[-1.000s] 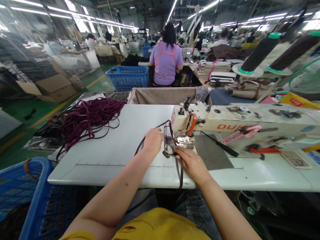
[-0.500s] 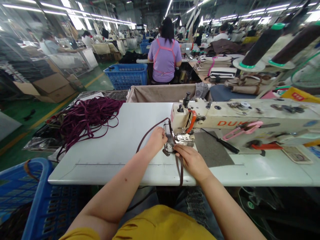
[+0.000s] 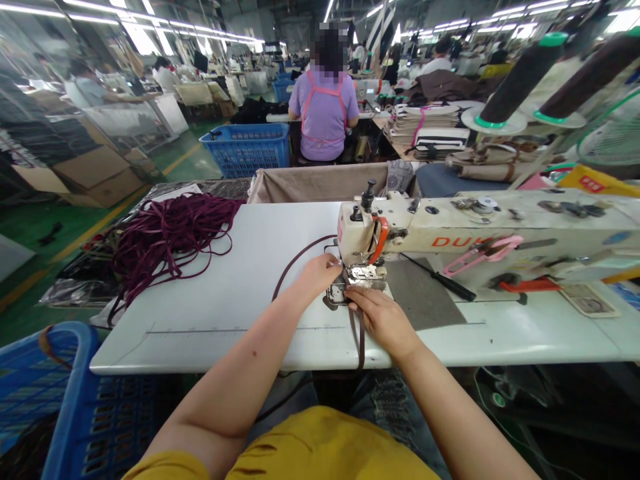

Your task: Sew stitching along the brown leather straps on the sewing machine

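Burgundy strap (image 3: 357,331) runs under the presser foot (image 3: 367,272) of the sewing machine (image 3: 450,239), pinched by the curled right hand (image 3: 383,322) beside the left hand (image 3: 317,277), whose grip is unclear; positioning seems in hand, calling for steady guiding.

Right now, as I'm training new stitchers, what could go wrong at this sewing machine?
The left hand has its fingers right beside the presser foot, so they could be caught if the machine runs. The dark brown strap hangs over the front edge of the table below the right hand, so its weight might drag or twist it. The screwdriver lying beside the machine could perhaps get knocked.
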Demonstrator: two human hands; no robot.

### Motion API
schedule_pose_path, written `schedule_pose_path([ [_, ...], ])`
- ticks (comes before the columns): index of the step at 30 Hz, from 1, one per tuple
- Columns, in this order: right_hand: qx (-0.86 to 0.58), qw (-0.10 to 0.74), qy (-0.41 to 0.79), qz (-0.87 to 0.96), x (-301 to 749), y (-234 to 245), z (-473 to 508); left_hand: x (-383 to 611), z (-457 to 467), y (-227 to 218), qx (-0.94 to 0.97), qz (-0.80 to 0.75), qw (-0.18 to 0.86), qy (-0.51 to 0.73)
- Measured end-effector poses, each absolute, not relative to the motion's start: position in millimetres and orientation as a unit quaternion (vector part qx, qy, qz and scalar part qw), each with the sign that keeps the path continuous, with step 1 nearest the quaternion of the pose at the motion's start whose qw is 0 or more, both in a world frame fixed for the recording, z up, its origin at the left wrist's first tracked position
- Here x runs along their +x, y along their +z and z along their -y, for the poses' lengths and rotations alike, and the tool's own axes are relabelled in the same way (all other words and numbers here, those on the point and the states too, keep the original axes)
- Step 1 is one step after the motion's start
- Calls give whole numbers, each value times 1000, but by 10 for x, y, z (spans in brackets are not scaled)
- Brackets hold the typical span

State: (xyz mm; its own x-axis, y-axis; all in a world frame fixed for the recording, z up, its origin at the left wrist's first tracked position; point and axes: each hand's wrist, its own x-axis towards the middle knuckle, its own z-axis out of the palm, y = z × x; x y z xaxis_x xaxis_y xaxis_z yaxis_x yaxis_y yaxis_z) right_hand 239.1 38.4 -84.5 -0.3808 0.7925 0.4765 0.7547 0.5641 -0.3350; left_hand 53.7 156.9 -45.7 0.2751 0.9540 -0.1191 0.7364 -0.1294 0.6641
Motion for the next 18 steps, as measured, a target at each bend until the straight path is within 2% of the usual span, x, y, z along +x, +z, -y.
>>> schedule_pose_path([
  [12, -464, 297, 25, 834, 2396, -838, -378, 474, -1522, -604, 750, -549, 300, 214],
  [18, -463, 297, 21, 835, 2392, -838, -392, 410, -1355, -709, 790, -478, 290, 252],
])
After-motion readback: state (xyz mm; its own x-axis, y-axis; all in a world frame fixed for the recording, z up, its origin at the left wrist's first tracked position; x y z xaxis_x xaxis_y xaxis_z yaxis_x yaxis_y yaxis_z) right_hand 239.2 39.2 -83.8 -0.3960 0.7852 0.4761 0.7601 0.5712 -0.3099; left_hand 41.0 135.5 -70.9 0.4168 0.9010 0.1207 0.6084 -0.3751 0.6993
